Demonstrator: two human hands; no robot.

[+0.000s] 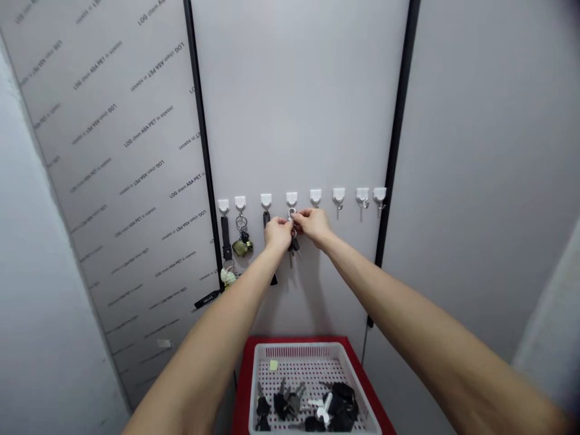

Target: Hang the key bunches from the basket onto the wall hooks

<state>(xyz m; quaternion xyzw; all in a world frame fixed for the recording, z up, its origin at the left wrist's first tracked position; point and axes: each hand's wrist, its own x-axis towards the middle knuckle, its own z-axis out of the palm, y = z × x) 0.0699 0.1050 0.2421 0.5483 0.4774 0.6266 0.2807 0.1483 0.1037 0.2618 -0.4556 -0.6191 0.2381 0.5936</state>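
Observation:
A row of white wall hooks (315,196) runs across the grey panel. Both my hands reach up to the fourth hook (291,198). My left hand (277,233) and my right hand (312,225) pinch a key bunch with a metal clip (292,213) right under that hook; dark keys (294,245) dangle below my fingers. The first three hooks carry a black strap keychain (225,237), a ring with a greenish charm (241,244) and a black key fob (266,217). The hooks to the right hang bare.
Below stands a white perforated basket (299,351) on a red stool (247,368), holding several black keys (342,402) and a small yellow tag (273,365). Black vertical strips (202,139) divide the wall panels; the left panel has printed film.

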